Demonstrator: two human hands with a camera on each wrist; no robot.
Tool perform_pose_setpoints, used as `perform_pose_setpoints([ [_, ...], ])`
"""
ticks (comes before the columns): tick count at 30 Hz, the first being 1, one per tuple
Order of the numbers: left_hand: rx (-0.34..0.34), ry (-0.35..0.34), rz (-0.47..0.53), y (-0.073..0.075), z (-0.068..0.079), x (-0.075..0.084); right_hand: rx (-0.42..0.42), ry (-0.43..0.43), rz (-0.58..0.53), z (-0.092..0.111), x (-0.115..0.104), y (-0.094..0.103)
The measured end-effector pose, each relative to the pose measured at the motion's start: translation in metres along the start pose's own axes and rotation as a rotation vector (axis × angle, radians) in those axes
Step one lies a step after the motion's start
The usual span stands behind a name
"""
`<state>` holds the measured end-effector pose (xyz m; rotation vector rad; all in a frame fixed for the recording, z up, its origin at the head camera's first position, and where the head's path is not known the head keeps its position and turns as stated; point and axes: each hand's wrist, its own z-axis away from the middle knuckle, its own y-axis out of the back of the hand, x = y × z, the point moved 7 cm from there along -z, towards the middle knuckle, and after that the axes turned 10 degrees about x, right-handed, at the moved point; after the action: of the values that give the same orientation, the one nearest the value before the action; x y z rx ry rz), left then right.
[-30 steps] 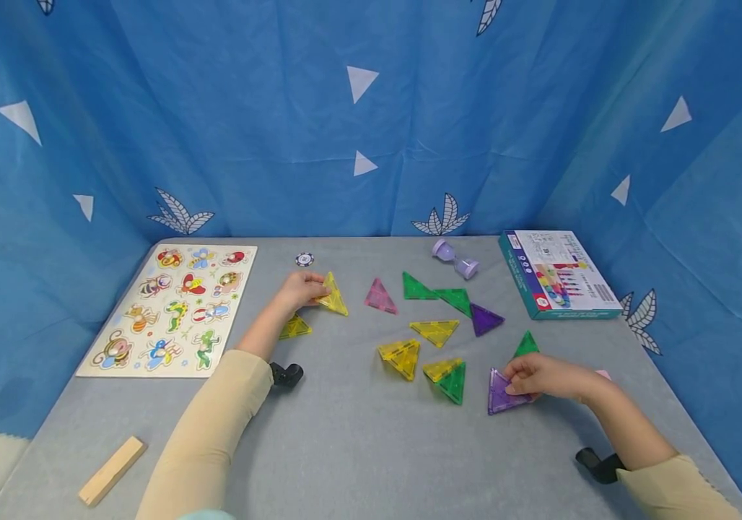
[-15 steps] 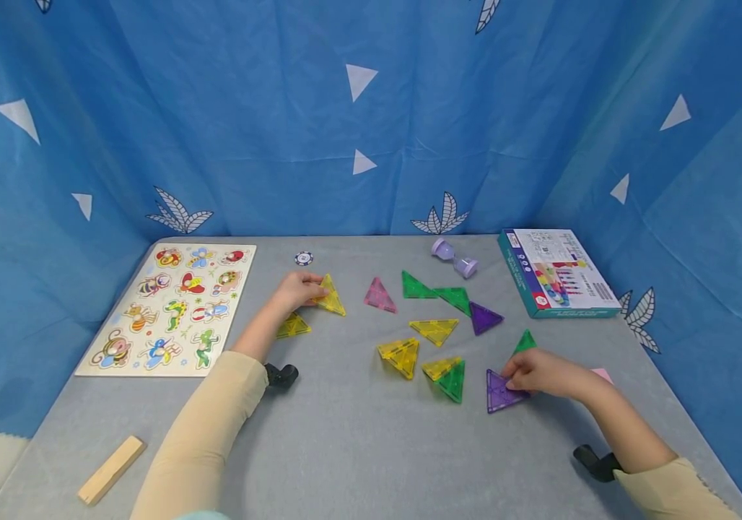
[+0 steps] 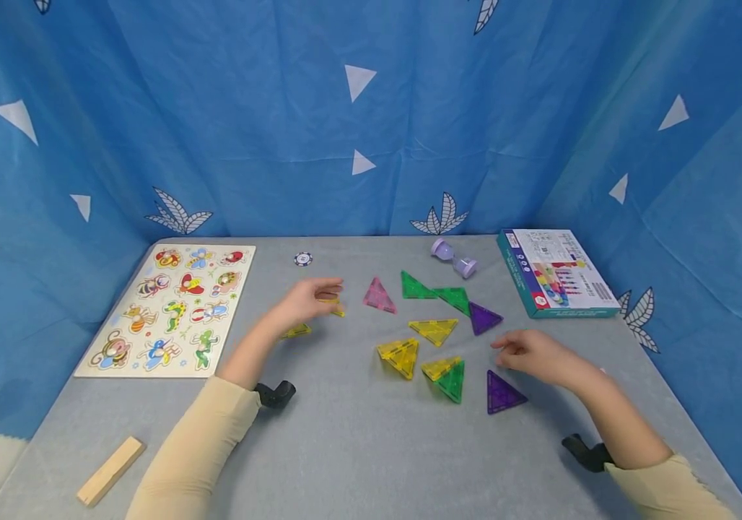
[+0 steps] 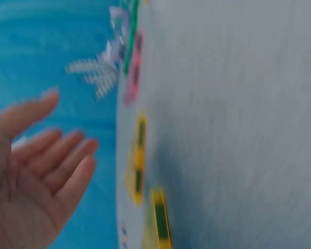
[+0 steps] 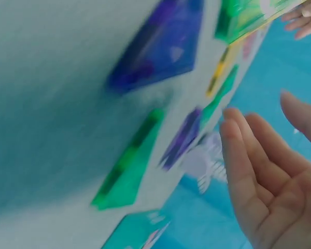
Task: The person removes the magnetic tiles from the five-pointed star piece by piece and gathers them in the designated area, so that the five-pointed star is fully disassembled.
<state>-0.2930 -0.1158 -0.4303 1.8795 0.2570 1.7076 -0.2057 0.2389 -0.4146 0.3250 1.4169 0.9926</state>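
Note:
My left hand (image 3: 309, 300) hovers with loose fingers over a yellow triangular magnetic tile (image 3: 337, 311), which it partly covers in the head view. In the left wrist view that hand (image 4: 46, 176) holds nothing and is apart from the yellow tiles. A second yellow tile (image 3: 298, 331) lies under its wrist. Over on the right, my right hand (image 3: 540, 357) is raised above the table, just beyond a purple triangular tile (image 3: 504, 393). The right wrist view shows its palm (image 5: 290, 207) bare, beside a green tile (image 5: 132, 166) that the hand hides from the head view.
Two folded tile pairs, one yellow (image 3: 402, 356) and one yellow-green (image 3: 450, 379), stand mid-table. Flat yellow, pink, green and purple tiles lie behind them. Around these are an hourglass (image 3: 454, 258), a box (image 3: 562, 274), a picture board (image 3: 169, 314), a chip (image 3: 303, 258) and a wooden block (image 3: 111, 471).
Both hands have let go of their tiles and lifted: the left from the yellow tile, the right from the purple one, moving slightly away from me. The tiles stay on the table.

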Motion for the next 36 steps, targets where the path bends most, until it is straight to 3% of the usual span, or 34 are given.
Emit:
perform_pose_setpoints([
  [3,-0.167,-0.132,-0.075,-0.03,0.02,0.021,0.098,0.061,-0.013,-0.006,-0.019,-0.001],
  [6,-0.263,-0.244,-0.201,-0.059,0.035,0.035,0.162,0.129,-0.012,-0.011,-0.045,-0.011],
  [10,-0.26,-0.355,-0.314,-0.084,0.044,0.042,0.175,0.155,0.066,-0.019,-0.076,-0.035],
  [13,-0.216,-0.383,-0.339,-0.092,0.045,0.043,0.18,0.159,0.188,-0.027,-0.094,-0.054],
  [17,-0.145,-0.398,-0.329,-0.093,0.044,0.046,0.2,0.212,0.327,-0.035,-0.112,-0.072],
  [22,0.017,-0.453,-0.362,-0.084,0.05,0.062,0.259,0.242,0.389,-0.038,-0.124,-0.079],
  [27,0.131,-0.456,-0.356,-0.076,0.061,0.078,0.337,0.259,0.335,-0.037,-0.127,-0.075],
  [36,0.188,-0.395,-0.317,-0.065,0.07,0.086,0.357,0.305,0.136,-0.037,-0.129,-0.066],
])
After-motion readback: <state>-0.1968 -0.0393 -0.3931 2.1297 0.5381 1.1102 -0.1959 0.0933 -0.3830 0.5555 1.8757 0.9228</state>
